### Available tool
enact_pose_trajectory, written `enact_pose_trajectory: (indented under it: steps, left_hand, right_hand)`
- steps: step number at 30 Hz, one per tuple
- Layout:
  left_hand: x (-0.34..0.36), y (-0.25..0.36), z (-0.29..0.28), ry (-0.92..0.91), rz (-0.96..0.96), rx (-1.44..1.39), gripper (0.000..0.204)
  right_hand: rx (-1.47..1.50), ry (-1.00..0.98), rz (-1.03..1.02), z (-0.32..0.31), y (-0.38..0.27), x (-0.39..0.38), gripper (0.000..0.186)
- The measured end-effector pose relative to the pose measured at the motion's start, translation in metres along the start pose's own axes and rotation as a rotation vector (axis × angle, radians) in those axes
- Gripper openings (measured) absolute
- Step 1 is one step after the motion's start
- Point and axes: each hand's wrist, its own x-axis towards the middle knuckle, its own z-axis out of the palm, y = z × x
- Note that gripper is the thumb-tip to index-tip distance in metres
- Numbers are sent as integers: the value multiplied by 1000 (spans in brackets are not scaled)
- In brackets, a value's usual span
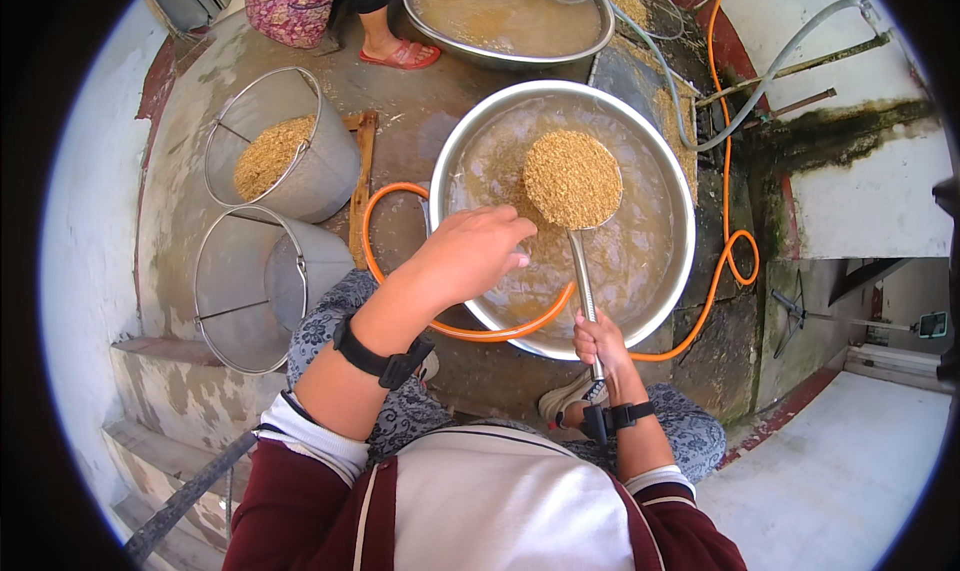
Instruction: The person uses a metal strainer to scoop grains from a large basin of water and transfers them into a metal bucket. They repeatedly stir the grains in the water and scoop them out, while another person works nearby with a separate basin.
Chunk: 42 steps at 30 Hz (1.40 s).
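**Grip on skimmer handle: closed at the far end, load carried well forward**

Your right hand (598, 339) is clamped around the end of the skimmer handle (584, 271), fingers wrapped. Your left hand (478, 251) holds nothing; it hovers loosely curled over the near side of the large steel basin (672, 161), and contact with anything cannot be confirmed.

The skimmer bowl (573, 180) sits well ahead of your grip, above the cloudy brown water (640, 246), heaped with wet grain (570, 171).

Handling judgement: the handle is stiff metal, probably wet and slippery. The soaked grain is likely heavy, and at that reach it levers hard on your wrist. A hold nearer the bowl would steady it. The heap is loose; tilting would spill it.
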Motion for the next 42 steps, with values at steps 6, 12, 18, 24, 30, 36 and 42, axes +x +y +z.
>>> enact_pose_trajectory:
  steps: [6,12,18,24,30,36,42]
  left_hand:
    - [-4,2,-3,62,138,-174,13]
    - [-15,5,-3,431,366,-208,19]
    - [-31,5,-25,685,396,-254,29]
    - [-42,-5,-39,834,409,-316,32]
    - [-50,-15,-45,882,383,-362,27]
    - [-54,-19,-51,868,350,-386,13]
    - [-49,-16,-44,848,340,-388,14]
  right_hand:
    - [-12,-21,-17,21,-6,-18,9]
    - [-147,-19,-47,79,-23,-28,9]
    - [-363,-168,-124,175,-52,-11,15]
    - [-539,-229,-274,278,-39,55,19]
    - [-1339,-99,-814,349,-12,141,36]
    - [-1621,-120,-906,368,-1,169,52]
    - [-847,-401,-395,356,-30,139,48]
